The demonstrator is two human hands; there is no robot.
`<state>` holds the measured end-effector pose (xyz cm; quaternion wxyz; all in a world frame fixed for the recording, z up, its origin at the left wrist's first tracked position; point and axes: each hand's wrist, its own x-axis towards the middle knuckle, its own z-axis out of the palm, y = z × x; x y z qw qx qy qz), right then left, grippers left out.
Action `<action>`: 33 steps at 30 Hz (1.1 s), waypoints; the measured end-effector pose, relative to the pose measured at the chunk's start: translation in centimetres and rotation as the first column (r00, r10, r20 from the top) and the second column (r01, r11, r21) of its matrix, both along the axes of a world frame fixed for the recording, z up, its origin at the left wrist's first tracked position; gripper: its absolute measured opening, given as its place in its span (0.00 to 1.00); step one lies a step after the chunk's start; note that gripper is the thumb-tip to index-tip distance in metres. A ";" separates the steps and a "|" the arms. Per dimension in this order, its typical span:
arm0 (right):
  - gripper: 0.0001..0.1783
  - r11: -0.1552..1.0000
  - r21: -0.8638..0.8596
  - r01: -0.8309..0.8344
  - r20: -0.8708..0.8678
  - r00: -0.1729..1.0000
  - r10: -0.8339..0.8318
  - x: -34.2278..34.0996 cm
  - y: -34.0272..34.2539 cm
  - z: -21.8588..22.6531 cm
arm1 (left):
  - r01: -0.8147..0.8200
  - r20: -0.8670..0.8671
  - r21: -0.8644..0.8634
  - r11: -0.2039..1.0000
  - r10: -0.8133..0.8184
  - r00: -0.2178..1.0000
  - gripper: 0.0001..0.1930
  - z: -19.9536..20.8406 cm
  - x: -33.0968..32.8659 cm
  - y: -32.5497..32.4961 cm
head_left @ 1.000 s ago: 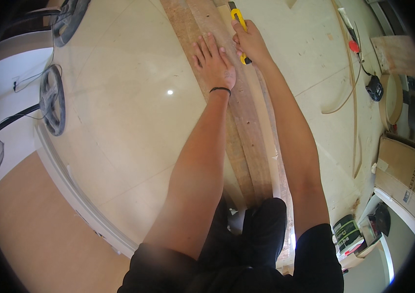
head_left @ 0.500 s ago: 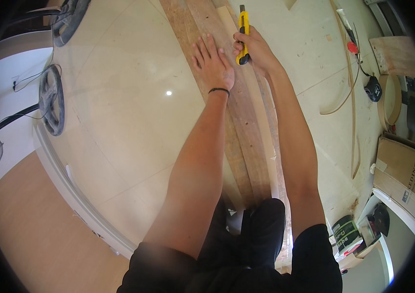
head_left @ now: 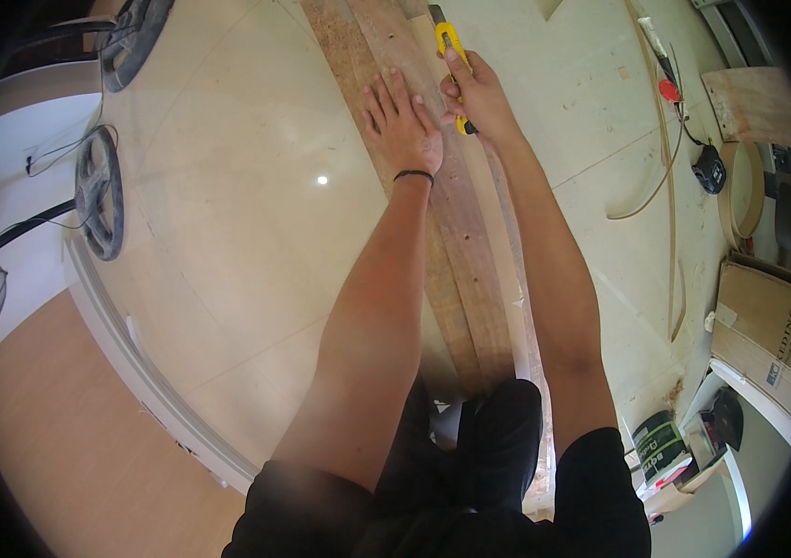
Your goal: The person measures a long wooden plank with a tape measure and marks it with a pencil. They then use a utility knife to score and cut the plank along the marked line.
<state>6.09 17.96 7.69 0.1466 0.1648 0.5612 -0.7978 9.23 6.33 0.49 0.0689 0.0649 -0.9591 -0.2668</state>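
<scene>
My left hand (head_left: 405, 128) lies flat on a long wooden board (head_left: 470, 251), fingers spread and pointing away from me. On the far right side of the board, my right hand (head_left: 486, 100) grips a yellow and black utility knife (head_left: 452, 39). The knife's blade end points away from me, over the board's right edge. A pale, narrow strip (head_left: 504, 251) runs lengthwise along the right part of the board. My legs in dark trousers are at the board's near end.
On the floor to the right lie thin curved strips (head_left: 671, 232) and a black tape measure (head_left: 710, 169). Beyond them are a cardboard box (head_left: 756, 321) and a dark green bucket (head_left: 658, 444). Dark round stand bases (head_left: 99, 192) stand at the left.
The knife has tilted, its tip swinging left and toward the pale strip. My right hand has moved slightly with it and now wraps over the knife's middle. My left hand stays put.
</scene>
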 end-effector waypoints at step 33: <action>0.17 0.990 -0.129 -0.059 -0.004 0.998 0.059 3.1 0.7 -0.7 | 0.005 0.007 -0.005 1.000 -0.005 1.000 0.29 -0.1 -0.2 0.0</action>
